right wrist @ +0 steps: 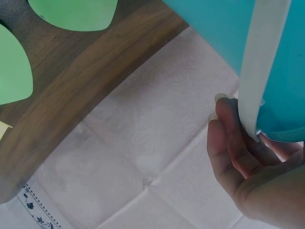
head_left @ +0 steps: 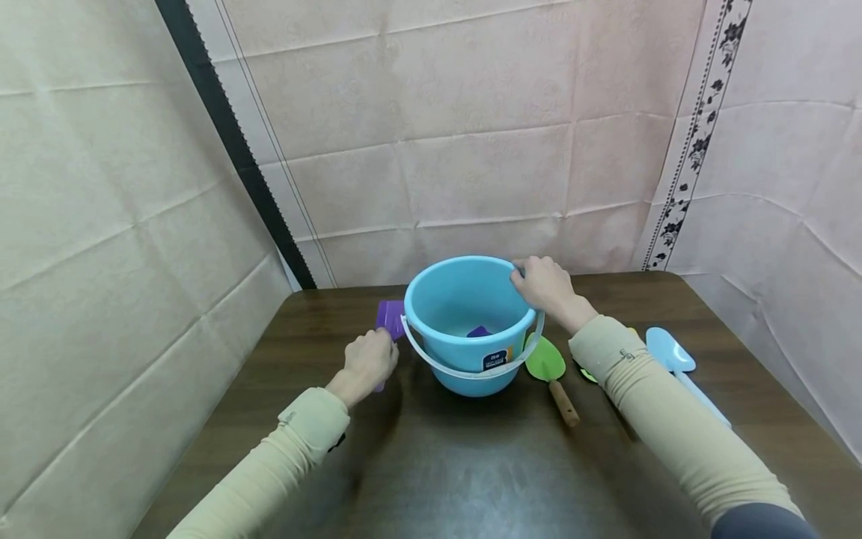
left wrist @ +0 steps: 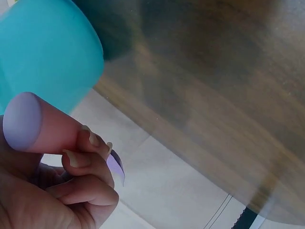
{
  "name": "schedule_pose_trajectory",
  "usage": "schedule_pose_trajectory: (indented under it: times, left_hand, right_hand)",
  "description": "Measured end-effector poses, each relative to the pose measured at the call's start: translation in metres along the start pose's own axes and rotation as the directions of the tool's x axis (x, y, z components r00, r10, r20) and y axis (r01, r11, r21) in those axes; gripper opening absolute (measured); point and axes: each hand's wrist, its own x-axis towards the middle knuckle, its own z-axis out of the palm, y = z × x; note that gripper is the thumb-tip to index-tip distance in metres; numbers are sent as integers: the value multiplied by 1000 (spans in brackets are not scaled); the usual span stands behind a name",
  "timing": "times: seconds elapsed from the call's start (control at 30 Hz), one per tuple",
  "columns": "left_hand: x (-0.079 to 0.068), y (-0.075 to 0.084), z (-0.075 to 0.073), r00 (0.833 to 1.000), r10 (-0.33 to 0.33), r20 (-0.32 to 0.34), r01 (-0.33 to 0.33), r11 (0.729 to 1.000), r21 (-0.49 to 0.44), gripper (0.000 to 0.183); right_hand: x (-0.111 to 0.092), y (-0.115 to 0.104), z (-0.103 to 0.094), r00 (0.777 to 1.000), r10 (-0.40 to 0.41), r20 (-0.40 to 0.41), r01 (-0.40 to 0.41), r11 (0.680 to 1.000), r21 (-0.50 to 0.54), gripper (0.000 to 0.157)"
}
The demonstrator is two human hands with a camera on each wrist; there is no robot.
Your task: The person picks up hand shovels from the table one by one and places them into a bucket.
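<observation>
My left hand [head_left: 369, 361] grips a purple toy shovel [head_left: 390, 315] just left of the blue bucket [head_left: 465, 350]. In the left wrist view the fingers curl round its thick, rounded handle [left wrist: 57, 126], and a sliver of lilac blade shows past them. My right hand [head_left: 547, 286] holds the bucket's far right rim, with the thumb and fingers on either side of it. The pale bucket handle [right wrist: 259, 67] hangs down over the front. Inside the bucket lies a small purple piece [head_left: 480, 331], mostly hidden.
To the right of the bucket lies a green trowel [head_left: 545, 361] with a wooden grip. Another green tool [head_left: 587, 374] is partly hidden under my right forearm. A light blue shovel [head_left: 670, 349] lies farther right. A cloth-covered wall [head_left: 485, 180] stands behind the wooden table [head_left: 471, 464].
</observation>
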Motion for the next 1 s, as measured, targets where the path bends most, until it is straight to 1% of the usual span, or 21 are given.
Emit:
schedule_pose_trajectory:
  times: [0.2,0.37,0.53,0.67,0.73,0.83,1.0]
  left_hand:
    - [4,-1,-10,999,22,-27,-22,1000,6,21]
    - [9,0,-21,999,24,-24,-24,1000,2,22]
    - [13,1,-32,999,28,-26,-28,1000,-9,24]
    - [15,2,-37,1000,22,-15,-22,1000,-13,26]
    - [14,2,-38,1000,15,-5,-15,1000,-12,27]
    - [14,2,-40,1000,11,6,-11,1000,-9,28]
    - [16,3,-47,1000,16,-6,-16,1000,-3,26]
  right_hand:
    - [1,0,0,1000,-2,-1,2,1000,-5,23]
    - [2,-2,-4,1000,-18,-18,18,1000,-8,26]
    - [5,-3,-8,999,-7,-32,6,1000,-13,29]
    - [4,-2,-7,1000,3,-23,-3,1000,-11,29]
    - [3,-2,-6,1000,8,-12,-8,1000,-6,25]
    - [1,-1,-3,1000,20,5,-20,1000,-2,24]
    - [-1,-2,-1,999,33,9,-33,999,4,24]
